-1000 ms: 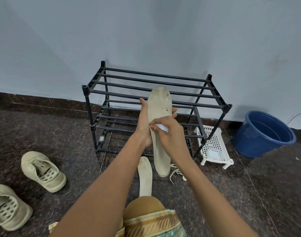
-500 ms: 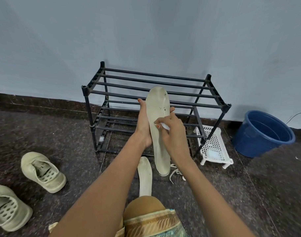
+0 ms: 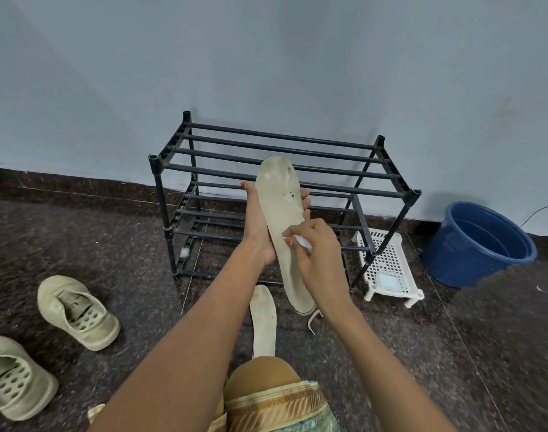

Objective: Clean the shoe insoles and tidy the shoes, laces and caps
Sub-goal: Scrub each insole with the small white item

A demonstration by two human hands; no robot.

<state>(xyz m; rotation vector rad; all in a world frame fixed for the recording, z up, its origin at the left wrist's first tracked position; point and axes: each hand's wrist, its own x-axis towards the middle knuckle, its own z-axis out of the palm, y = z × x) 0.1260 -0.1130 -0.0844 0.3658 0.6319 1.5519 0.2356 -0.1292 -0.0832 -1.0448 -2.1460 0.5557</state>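
My left hand (image 3: 257, 226) grips a long pale insole (image 3: 282, 201) from behind, holding it upright in front of the black rack, with a few dark specks near its top. My right hand (image 3: 317, 256) pinches a small white wipe (image 3: 302, 243) and presses it against the middle of the insole. A second insole (image 3: 263, 319) lies flat on the floor below, just beyond my knee. Two beige shoes without laces sit on the floor at the left, one (image 3: 76, 311) nearer the rack and one (image 3: 12, 377) at the frame's edge. A white lace (image 3: 313, 319) shows under my right wrist.
A black two-tier bar rack (image 3: 285, 160) stands against the pale wall. A small white perforated stool (image 3: 388, 269) with a white packet on it stands to its right. Further right is a blue tub (image 3: 478, 244). The floor is dark speckled stone.
My right hand with the wipe has rubbed along the insole, up a little and then back down and right. My left hand keeps the same hold on the insole.
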